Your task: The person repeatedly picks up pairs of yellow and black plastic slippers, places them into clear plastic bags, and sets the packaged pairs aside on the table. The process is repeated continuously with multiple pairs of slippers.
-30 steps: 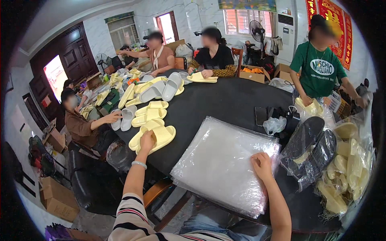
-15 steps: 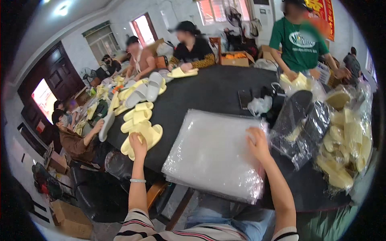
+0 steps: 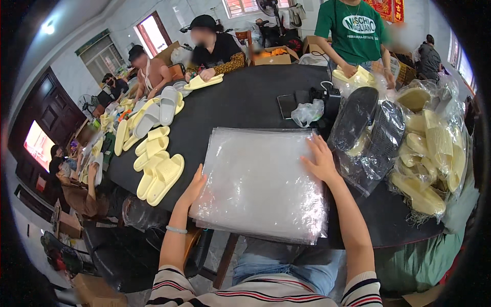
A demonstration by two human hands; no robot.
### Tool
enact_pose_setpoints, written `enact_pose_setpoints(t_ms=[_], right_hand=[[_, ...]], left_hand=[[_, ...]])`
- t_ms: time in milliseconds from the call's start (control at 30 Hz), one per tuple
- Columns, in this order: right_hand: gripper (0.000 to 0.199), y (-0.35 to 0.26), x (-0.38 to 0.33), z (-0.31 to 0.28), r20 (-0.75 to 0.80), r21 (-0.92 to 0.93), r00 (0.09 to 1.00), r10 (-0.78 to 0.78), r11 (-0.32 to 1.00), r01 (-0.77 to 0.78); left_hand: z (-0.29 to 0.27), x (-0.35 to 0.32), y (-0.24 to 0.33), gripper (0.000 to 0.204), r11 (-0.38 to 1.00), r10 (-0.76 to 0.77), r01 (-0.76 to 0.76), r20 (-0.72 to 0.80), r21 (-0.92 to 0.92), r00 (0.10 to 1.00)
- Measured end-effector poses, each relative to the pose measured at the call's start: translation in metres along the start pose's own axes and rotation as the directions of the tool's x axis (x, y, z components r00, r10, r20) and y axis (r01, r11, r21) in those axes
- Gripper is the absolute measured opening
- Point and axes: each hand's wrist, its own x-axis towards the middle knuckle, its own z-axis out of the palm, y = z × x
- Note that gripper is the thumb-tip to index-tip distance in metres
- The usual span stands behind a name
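A thick stack of clear plastic bags (image 3: 261, 181) lies on the black table (image 3: 250, 100) right in front of me, overhanging its near edge. My left hand (image 3: 193, 187) rests against the stack's left edge, fingers apart. My right hand (image 3: 321, 159) lies flat on the stack's upper right part. A pair of pale yellow slippers (image 3: 161, 176) lies just left of my left hand.
More yellow and grey slippers (image 3: 148, 120) spread along the table's left side. Bagged black slippers (image 3: 365, 133) and bagged yellow slippers (image 3: 429, 153) pile up at the right. Several people sit or stand around the far side. A phone (image 3: 286, 105) and crumpled bag (image 3: 307, 112) lie mid-table.
My left hand has slid from the yellow slippers over to the left edge of the bag stack. My right hand stays on the stack. The view has tilted slightly.
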Motion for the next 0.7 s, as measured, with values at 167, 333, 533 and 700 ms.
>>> enact_pose_setpoints(t_ms=[167, 333, 533, 700], right_hand=[[0.053, -0.042, 0.008, -0.002, 0.08, -0.276, 0.995, -0.062, 0.958, 0.082], [0.05, -0.038, 0.012, 0.035, 0.109, -0.308, 0.99, -0.086, 0.944, 0.116], [0.048, -0.037, 0.014, 0.0, -0.067, -0.185, 0.991, -0.117, 0.977, 0.102], [0.05, -0.024, 0.016, -0.108, -0.404, -0.14, 0.914, -0.05, 0.99, -0.008]], left_hand=[[0.012, 0.002, -0.009, 0.072, 0.987, 0.016, -0.013, 0.016, -0.161, 1.0], [0.003, 0.004, -0.034, 0.076, 0.973, 0.193, -0.194, 0.021, 0.122, 0.981], [0.015, -0.003, -0.002, 0.067, 0.988, 0.147, -0.145, -0.024, 0.042, 0.989], [0.014, 0.0, -0.031, 0.047, 0.95, 0.223, -0.214, -0.011, 0.227, 0.975]])
